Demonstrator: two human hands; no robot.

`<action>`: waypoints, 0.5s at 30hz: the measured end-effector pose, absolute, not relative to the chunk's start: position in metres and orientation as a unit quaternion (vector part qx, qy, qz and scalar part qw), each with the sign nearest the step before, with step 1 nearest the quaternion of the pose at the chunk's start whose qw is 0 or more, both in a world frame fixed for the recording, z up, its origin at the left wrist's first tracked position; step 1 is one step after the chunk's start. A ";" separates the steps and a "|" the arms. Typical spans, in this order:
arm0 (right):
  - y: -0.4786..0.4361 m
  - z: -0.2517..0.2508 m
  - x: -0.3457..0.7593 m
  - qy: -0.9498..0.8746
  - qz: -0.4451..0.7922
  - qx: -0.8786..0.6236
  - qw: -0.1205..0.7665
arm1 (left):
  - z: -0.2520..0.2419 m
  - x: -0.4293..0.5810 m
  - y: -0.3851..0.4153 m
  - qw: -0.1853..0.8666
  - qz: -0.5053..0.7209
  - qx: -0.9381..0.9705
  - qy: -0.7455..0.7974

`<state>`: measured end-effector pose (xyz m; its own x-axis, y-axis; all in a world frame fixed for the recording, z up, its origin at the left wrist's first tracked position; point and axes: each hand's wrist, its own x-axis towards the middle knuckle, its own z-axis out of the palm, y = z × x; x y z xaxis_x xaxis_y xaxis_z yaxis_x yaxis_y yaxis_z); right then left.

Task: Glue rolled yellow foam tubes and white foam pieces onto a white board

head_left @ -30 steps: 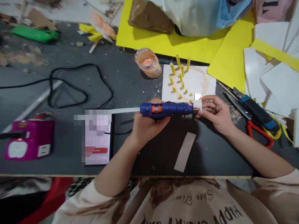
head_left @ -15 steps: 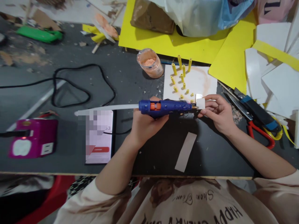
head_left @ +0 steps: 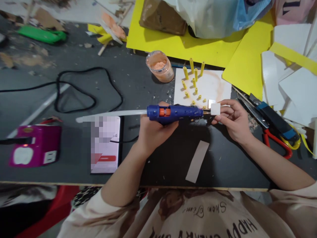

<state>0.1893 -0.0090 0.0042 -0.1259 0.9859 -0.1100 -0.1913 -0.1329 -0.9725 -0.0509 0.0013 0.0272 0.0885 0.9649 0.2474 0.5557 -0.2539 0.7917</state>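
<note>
My left hand [head_left: 155,135] is closed around a blue hot glue gun [head_left: 182,113], with a long white glue stick [head_left: 111,114] coming out of its rear. The nozzle points right, at the left edge of a small white square piece [head_left: 215,109]. Between thumb and fingers, my right hand [head_left: 232,117] pinches that piece. Just behind lies a white board [head_left: 210,82] with several upright yellow sticks [head_left: 194,82] of differing heights. A pale strip of card [head_left: 197,162] rests on the dark table in front of my hands.
An open jar of peach-coloured stuff [head_left: 160,67] stands left of the board. To the right lie red-handled scissors [head_left: 276,142] and a black and blue cutter [head_left: 274,115]. A phone [head_left: 107,145], black cable [head_left: 91,69] and purple power block [head_left: 37,145] occupy the left.
My right hand has shifted the white square slightly to the right, away from the nozzle. The glue gun stays almost in place.
</note>
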 end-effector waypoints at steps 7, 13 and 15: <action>-0.008 0.009 0.191 -0.480 0.526 -0.476 0.517 | 0.029 -0.050 0.005 0.179 0.445 0.635 0.605; 0.012 0.030 0.201 -0.599 0.399 -0.514 0.467 | 0.032 -0.049 0.006 0.207 0.491 0.564 0.631; 0.019 0.038 0.201 -0.650 0.359 -0.527 0.413 | 0.032 -0.049 0.006 0.213 0.479 0.560 0.642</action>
<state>0.2015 0.0188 0.0375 -0.1031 0.9820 0.1579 0.3887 0.1859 -0.9024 -0.0494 0.0062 0.0320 -0.2831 0.9221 0.2638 0.5143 -0.0862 0.8532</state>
